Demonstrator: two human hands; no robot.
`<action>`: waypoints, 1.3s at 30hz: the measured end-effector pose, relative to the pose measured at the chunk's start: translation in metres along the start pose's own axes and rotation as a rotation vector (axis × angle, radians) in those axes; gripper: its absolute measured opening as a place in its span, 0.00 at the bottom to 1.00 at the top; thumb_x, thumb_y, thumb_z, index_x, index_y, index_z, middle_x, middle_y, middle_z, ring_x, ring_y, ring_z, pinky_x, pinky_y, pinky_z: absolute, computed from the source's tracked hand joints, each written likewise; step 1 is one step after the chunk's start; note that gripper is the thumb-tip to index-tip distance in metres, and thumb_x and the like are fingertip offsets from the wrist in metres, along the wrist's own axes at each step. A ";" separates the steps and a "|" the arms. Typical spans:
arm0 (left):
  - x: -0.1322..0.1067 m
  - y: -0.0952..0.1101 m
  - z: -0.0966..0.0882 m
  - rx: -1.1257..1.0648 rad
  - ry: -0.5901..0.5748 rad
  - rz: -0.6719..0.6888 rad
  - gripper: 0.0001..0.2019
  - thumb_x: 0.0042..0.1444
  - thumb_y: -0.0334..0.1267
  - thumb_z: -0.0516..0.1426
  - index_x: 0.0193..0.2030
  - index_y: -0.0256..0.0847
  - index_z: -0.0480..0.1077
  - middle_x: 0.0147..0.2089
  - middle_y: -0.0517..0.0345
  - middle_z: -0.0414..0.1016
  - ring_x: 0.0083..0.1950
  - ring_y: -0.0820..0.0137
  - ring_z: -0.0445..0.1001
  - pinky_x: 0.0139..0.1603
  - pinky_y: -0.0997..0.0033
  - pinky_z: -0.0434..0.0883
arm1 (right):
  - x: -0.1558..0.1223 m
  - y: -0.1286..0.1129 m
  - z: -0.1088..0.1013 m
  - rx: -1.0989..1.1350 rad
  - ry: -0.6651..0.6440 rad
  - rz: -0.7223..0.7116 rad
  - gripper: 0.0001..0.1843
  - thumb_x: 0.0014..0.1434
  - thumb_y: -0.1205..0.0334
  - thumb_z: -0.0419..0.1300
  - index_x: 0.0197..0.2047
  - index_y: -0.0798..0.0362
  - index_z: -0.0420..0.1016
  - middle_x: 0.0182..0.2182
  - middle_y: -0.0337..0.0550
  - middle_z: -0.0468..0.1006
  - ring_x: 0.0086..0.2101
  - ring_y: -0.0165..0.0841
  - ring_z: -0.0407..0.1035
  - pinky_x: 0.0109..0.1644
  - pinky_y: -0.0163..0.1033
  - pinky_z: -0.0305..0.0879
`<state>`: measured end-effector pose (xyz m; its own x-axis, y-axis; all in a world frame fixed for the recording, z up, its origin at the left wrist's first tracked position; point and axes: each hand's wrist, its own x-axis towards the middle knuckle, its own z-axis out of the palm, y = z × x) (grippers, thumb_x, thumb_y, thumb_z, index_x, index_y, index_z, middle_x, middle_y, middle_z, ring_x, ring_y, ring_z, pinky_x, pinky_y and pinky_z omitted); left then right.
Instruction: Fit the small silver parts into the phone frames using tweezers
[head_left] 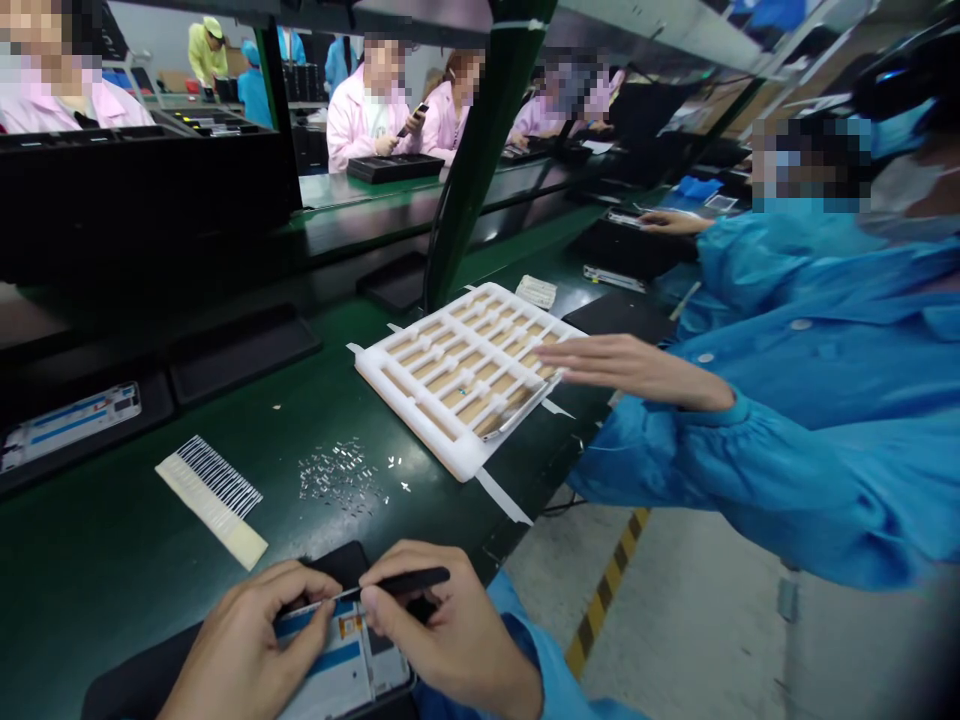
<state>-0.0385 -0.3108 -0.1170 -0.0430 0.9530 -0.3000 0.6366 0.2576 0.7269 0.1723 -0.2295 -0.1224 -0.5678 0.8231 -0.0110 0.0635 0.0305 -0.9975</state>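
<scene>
My left hand [251, 640] is closed on the upper edge of a phone frame [330, 672], its thumb and fingertips pinching the rim. Blue strips and a small orange flex piece show inside the frame, which rests on a black tray [135, 670]. Dark tweezers [412, 581] are gripped in my right hand [461, 635], and their tip points left to the frame's edge near my left fingertips. Whatever the tip touches is too small to make out. Beyond my hands, many tiny metal pieces [337, 475] lie scattered beside a cream sheet [214, 500] with dark strips.
A white slotted foam tray [469, 462] is taped to the green bench [300, 400]. A co-worker's hand [622, 368] reaches over its right side. Another phone frame [71, 425] lies in a black tray at left. A green post [480, 150] rises behind.
</scene>
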 end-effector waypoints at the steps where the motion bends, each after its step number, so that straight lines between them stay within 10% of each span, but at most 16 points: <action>1: 0.000 0.000 0.001 0.004 0.002 -0.002 0.13 0.68 0.49 0.56 0.44 0.53 0.83 0.45 0.61 0.85 0.47 0.66 0.84 0.47 0.72 0.75 | 0.000 0.000 0.000 -0.014 0.002 -0.016 0.09 0.65 0.60 0.68 0.38 0.55 0.89 0.31 0.46 0.84 0.26 0.34 0.80 0.27 0.33 0.74; 21: -0.003 -0.005 0.002 0.153 0.055 0.105 0.14 0.74 0.52 0.54 0.46 0.56 0.81 0.43 0.66 0.85 0.44 0.72 0.85 0.42 0.78 0.76 | -0.006 0.005 -0.001 -0.105 -0.010 -0.308 0.09 0.67 0.70 0.66 0.46 0.57 0.89 0.37 0.52 0.88 0.36 0.37 0.84 0.42 0.34 0.79; 34: -0.019 -0.013 -0.016 0.682 0.241 0.632 0.21 0.78 0.39 0.45 0.61 0.44 0.78 0.42 0.56 0.87 0.41 0.67 0.87 0.43 0.74 0.83 | -0.010 0.009 0.004 -0.195 -0.044 -0.353 0.11 0.69 0.70 0.63 0.48 0.58 0.88 0.39 0.53 0.86 0.36 0.37 0.83 0.42 0.36 0.79; 39: -0.004 -0.023 -0.042 0.744 0.344 0.389 0.24 0.78 0.49 0.45 0.50 0.48 0.83 0.47 0.57 0.88 0.46 0.65 0.87 0.47 0.70 0.83 | -0.010 0.005 0.005 -0.166 0.019 -0.282 0.09 0.67 0.68 0.65 0.45 0.56 0.89 0.37 0.51 0.86 0.35 0.37 0.83 0.40 0.35 0.79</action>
<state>-0.0853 -0.3135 -0.1069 0.1277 0.9769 0.1714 0.9821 -0.1487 0.1160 0.1741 -0.2400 -0.1278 -0.5668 0.7795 0.2666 0.0399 0.3492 -0.9362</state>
